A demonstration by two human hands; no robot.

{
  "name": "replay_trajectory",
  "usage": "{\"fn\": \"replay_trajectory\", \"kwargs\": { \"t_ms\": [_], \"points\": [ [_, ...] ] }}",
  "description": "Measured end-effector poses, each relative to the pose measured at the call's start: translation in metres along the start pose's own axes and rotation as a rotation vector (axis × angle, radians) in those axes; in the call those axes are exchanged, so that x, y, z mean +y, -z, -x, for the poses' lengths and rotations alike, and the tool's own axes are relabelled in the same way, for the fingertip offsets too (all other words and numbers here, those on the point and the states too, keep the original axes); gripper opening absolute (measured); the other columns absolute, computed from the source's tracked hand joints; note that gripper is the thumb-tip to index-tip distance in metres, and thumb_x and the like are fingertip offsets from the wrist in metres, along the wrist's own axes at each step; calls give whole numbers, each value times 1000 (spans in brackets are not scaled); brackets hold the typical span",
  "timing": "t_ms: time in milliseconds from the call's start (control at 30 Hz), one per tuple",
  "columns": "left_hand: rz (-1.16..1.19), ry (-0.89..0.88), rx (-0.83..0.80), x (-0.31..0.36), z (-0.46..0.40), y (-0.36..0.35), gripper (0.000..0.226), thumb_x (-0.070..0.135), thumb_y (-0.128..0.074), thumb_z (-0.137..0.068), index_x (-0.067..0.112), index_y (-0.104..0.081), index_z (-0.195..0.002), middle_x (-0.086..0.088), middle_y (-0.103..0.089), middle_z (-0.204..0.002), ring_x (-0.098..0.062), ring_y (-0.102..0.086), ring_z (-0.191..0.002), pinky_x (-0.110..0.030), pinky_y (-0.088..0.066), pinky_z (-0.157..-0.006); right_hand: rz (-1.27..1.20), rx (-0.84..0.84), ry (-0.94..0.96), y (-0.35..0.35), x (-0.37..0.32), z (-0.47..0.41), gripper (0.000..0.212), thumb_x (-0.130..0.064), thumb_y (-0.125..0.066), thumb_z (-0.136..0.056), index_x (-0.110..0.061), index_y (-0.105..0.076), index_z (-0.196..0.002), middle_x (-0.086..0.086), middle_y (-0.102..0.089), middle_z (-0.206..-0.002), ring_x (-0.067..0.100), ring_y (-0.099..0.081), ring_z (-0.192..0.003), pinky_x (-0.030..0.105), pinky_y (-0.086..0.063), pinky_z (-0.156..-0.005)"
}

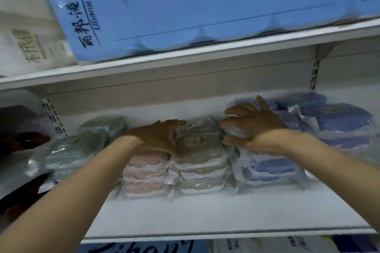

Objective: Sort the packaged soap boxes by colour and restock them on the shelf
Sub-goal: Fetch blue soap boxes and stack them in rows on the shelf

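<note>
Beige soap boxes (200,144) — left hand (158,137) touching; right hand (249,127) spread.

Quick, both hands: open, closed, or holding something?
Left hand: open, fingers flat against the beige soap stack.
Right hand: open, fingers spread, resting on the blue soap stack.

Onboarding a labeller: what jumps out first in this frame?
Two bare forearms reach into the white shelf; the left hand and right hand press on wrapped soap boxes. The stacks run green, pink, beige, blue from left to right. A big blue pack fills the shelf above.
</note>
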State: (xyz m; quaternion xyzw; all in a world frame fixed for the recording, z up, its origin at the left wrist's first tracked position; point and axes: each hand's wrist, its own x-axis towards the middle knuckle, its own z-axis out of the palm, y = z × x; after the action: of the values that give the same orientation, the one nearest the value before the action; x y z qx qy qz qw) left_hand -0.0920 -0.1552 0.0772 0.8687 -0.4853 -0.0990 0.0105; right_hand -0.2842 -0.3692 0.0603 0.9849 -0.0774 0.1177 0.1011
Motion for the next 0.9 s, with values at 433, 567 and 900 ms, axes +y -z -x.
{"fn": "replay_trajectory", "kwargs": {
  "t_ms": [433, 567, 900],
  "points": [
    [108, -55, -215, 6, -36, -19, 119, 58, -90, -43, 48, -22, -141, 1, -40, -130, -25, -73, -71, -37, -61, -55, -93, -408, -200, -1, 26, -6, 126, -80, -69, -54, -50, 9, -147, -14, 16, -160, 20, 5, -150, 54, -6, -119],
    [226, -62, -175, 14, -37, -28, 116, 45, -91, -54, 47, -18, -145, -1, -30, -146, -37, -66, -102, -46, -57, -70, -48, -374, -186, -1, 23, -4, 125, -77, -71, -56, -49, 8, -148, -12, 15, -161, 21, 5, -150, 54, -6, -120],
    [4, -87, -62, 32, -35, -31, 128, 67, -80, -60, 35, 0, -154, 4, -6, -163, -29, -21, -146, -51, -30, -116, -84, -385, -186, 6, 21, 0, 124, -73, -73, -59, -44, 6, -150, -11, 12, -161, 21, 2, -150, 53, -9, -119]
  ]
}}
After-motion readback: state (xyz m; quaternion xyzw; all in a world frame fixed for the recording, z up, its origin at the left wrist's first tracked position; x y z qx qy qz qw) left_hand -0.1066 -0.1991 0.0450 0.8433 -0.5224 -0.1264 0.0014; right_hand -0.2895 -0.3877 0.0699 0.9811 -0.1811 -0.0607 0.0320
